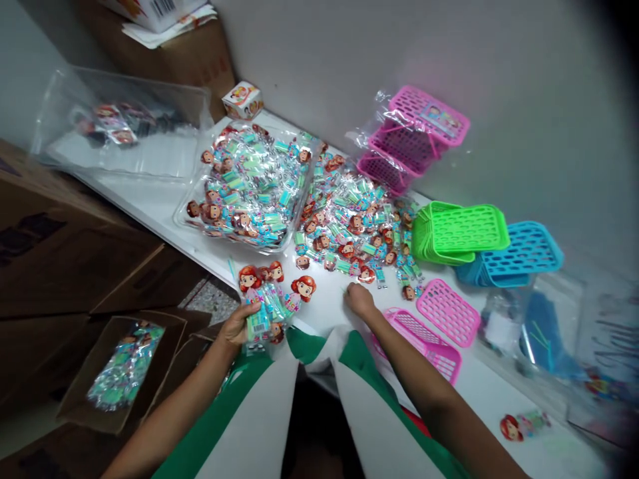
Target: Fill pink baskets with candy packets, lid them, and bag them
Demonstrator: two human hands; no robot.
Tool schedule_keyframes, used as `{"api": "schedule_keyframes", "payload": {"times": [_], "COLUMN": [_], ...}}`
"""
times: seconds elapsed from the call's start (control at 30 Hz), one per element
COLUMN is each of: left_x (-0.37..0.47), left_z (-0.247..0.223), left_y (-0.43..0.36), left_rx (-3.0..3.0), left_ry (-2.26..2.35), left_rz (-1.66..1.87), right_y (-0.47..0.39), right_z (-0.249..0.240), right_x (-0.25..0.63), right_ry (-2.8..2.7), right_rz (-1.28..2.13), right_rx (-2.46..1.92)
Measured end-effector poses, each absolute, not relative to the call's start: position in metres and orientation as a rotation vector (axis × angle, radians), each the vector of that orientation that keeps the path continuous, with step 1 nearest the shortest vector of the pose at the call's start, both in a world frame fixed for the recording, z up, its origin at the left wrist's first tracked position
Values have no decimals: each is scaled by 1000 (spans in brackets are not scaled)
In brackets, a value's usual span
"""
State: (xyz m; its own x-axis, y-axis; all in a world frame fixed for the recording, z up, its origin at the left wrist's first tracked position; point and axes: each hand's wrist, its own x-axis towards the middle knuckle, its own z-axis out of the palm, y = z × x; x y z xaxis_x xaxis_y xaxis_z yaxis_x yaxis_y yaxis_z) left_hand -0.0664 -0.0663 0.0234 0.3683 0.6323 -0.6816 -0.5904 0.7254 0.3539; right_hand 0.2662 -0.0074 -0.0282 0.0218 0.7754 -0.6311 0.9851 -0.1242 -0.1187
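My left hand (239,324) is wrapped round a bunch of shiny doll-printed packets (269,309) at the table's near edge. The packets show red-haired doll heads and turquoise-green bodies, and some stick out past my fingers. My right hand (359,299) is closed just above the white table, right of the bunch; whatever its fingers may hold is hidden. Beyond it lies a loose heap of similar packets (349,223). A clear plastic tray (279,249) full of more packets stands to the left of the heap. One doll head (303,288) shows beside the held bunch.
Pink baskets (417,140) in clear wrap stand at the back, with green baskets (464,229) and blue baskets (519,256) at right. A pink basket (424,342) lies by my right forearm. Cardboard boxes (64,239) crowd the left; an open carton (80,386) contains packets.
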Motion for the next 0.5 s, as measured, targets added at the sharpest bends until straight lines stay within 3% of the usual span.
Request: {"api": "schedule_keyframes", "payload": {"times": [0.2,0.5], "left_x": [-108,-188], "left_z": [38,49], "left_y": [-74,-122], "left_rx": [6,-143], "left_ry": [899,1121], "left_rz": [867,1261], "right_y": [0,63], "right_z": [-26,-33], "right_x": [220,-8], "right_ry": [1910,2251], "right_rz": [-820,-1038], "right_rx": [1852,1582]}}
